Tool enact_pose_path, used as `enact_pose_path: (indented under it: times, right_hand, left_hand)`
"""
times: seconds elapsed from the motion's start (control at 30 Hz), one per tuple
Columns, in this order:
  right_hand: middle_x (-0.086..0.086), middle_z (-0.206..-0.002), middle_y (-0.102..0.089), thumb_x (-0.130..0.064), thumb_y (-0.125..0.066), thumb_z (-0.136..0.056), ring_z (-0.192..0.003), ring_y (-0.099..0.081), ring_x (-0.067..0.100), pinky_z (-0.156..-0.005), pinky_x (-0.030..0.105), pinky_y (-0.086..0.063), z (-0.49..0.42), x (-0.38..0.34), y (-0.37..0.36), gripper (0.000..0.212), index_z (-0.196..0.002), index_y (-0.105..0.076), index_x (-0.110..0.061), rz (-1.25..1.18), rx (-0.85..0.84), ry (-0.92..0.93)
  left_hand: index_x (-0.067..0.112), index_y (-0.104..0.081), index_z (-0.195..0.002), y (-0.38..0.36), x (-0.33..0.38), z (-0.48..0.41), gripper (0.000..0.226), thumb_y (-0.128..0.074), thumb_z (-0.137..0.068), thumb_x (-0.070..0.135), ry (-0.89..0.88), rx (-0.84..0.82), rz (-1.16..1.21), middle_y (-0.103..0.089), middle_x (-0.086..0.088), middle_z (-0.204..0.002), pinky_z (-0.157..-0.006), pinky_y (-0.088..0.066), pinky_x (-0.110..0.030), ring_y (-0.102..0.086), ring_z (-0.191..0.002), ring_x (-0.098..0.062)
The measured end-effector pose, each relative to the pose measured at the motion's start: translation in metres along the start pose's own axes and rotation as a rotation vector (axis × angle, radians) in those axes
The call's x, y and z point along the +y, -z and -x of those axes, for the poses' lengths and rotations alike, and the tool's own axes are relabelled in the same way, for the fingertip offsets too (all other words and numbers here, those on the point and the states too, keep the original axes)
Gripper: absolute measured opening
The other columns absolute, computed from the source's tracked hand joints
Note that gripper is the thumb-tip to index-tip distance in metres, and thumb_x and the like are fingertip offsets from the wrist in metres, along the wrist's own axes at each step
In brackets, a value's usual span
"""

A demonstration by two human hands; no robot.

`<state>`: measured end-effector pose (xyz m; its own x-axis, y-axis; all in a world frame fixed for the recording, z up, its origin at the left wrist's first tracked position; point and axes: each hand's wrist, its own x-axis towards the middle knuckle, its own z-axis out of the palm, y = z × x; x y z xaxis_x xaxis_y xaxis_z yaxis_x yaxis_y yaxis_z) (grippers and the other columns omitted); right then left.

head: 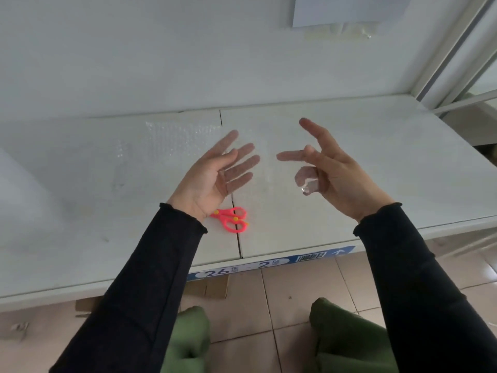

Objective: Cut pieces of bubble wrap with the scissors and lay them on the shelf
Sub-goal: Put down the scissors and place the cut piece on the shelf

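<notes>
White shelf (376, 162), scissors (231, 219) beside left hand (207, 181).
</notes>
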<state>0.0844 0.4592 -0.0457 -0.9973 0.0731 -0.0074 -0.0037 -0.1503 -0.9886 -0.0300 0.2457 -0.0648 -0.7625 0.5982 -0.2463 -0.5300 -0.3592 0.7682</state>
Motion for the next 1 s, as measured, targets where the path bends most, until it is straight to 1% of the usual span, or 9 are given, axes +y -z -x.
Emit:
enact_pose_path:
  times: [0.07, 0.17, 0.3, 0.4, 0.5, 0.63, 0.7, 0.87, 1.0]
  right_hand:
    - [0.015, -0.128, -0.067, -0.006, -0.038, -0.107, -0.072, -0.068, 0.019, -0.066, 0.026, -0.057, 0.001, 0.000, -0.001, 0.051, -0.150, -0.040, -0.034, -0.020, -0.044, 0.020]
    - [0.007, -0.130, -0.067, 0.009, -0.039, -0.101, -0.088, -0.070, 0.020, -0.079, 0.032, -0.058, -0.002, 0.003, -0.003, 0.054, -0.143, -0.053, -0.022, 0.122, -0.084, 0.050]
    - [0.005, -0.131, -0.065, 0.007, -0.052, -0.098, -0.104, -0.065, 0.019, -0.092, 0.037, -0.051, -0.005, 0.004, -0.008, 0.032, -0.120, -0.069, -0.010, 0.313, -0.122, 0.087]
    - [0.005, -0.128, -0.067, 0.002, -0.062, -0.094, -0.112, -0.063, 0.013, -0.095, 0.027, -0.050, -0.007, 0.005, -0.009, 0.019, -0.102, -0.075, -0.010, 0.461, -0.124, 0.055]
    - [-0.006, -0.126, -0.068, -0.013, -0.072, -0.089, -0.117, -0.062, 0.008, -0.098, 0.022, -0.046, -0.008, 0.008, -0.009, 0.010, -0.096, -0.078, -0.014, 0.550, -0.139, -0.029]
    - [-0.016, -0.137, -0.061, -0.040, -0.075, -0.080, -0.129, -0.053, -0.001, -0.116, 0.041, -0.034, -0.011, 0.012, -0.014, 0.018, -0.090, -0.081, -0.026, 0.487, 0.024, -0.019]
    - [-0.013, -0.148, -0.053, -0.039, -0.075, -0.080, -0.136, -0.045, -0.004, -0.119, 0.040, -0.031, -0.013, 0.012, -0.018, 0.018, -0.092, -0.081, -0.026, 0.406, 0.057, 0.018]
    - [-0.013, -0.151, -0.050, -0.026, -0.070, -0.084, -0.141, -0.042, 0.001, -0.114, 0.035, -0.034, -0.010, 0.006, -0.013, 0.011, -0.088, -0.080, -0.025, 0.270, -0.092, 0.078]
    - [-0.010, -0.140, -0.060, -0.028, -0.070, -0.087, -0.133, -0.051, 0.003, -0.112, 0.034, -0.038, -0.010, 0.012, -0.001, 0.013, -0.094, -0.080, -0.022, 0.438, -0.053, 0.009]
  left_hand:
    - [0.026, -0.050, -0.145, 0.008, 0.004, 0.001, 0.048, -0.048, -0.103, 0.004, -0.022, 0.032, 0.064, -0.071, -0.009, -0.126, -0.071, -0.062, -0.029, -0.073, -0.109, -0.026]
    - [0.027, -0.047, -0.147, 0.013, 0.008, 0.002, 0.053, -0.044, -0.103, -0.001, -0.001, 0.035, 0.195, -0.069, -0.017, -0.127, -0.067, -0.063, -0.031, -0.072, -0.108, -0.032]
    - [0.027, -0.047, -0.145, 0.017, 0.011, 0.004, 0.045, -0.048, -0.104, 0.009, 0.048, 0.032, 0.261, -0.069, -0.018, -0.127, -0.069, -0.064, -0.035, -0.072, -0.107, -0.036]
    - [0.028, -0.055, -0.140, 0.023, 0.015, 0.007, 0.038, -0.056, -0.102, 0.028, 0.068, 0.043, 0.078, -0.071, -0.005, -0.128, -0.075, -0.063, -0.033, -0.071, -0.113, -0.028]
    - [0.026, -0.057, -0.140, 0.030, 0.014, 0.006, 0.037, -0.053, -0.103, 0.026, 0.074, 0.066, -0.031, -0.069, 0.001, -0.132, -0.087, -0.060, -0.035, -0.070, -0.116, -0.022]
    - [0.024, -0.058, -0.139, 0.028, 0.011, 0.004, 0.039, -0.046, -0.103, 0.013, 0.046, 0.006, -0.096, -0.067, 0.002, -0.134, -0.104, -0.050, -0.038, -0.066, -0.122, -0.022]
    - [0.022, -0.058, -0.138, 0.022, 0.008, 0.005, 0.041, -0.047, -0.102, 0.006, 0.046, -0.019, -0.120, -0.068, 0.000, -0.132, -0.098, -0.055, -0.037, -0.067, -0.119, -0.024]
    - [0.015, -0.056, -0.139, 0.023, 0.003, 0.005, 0.039, -0.055, -0.100, 0.009, 0.104, 0.123, 0.005, -0.077, -0.005, -0.113, -0.069, -0.062, -0.029, -0.077, -0.096, -0.020]
    - [0.014, -0.058, -0.138, 0.028, 0.006, 0.003, 0.038, -0.050, -0.102, 0.004, 0.018, 0.155, 0.060, -0.076, -0.003, -0.114, -0.077, -0.063, -0.029, -0.076, -0.100, -0.018]
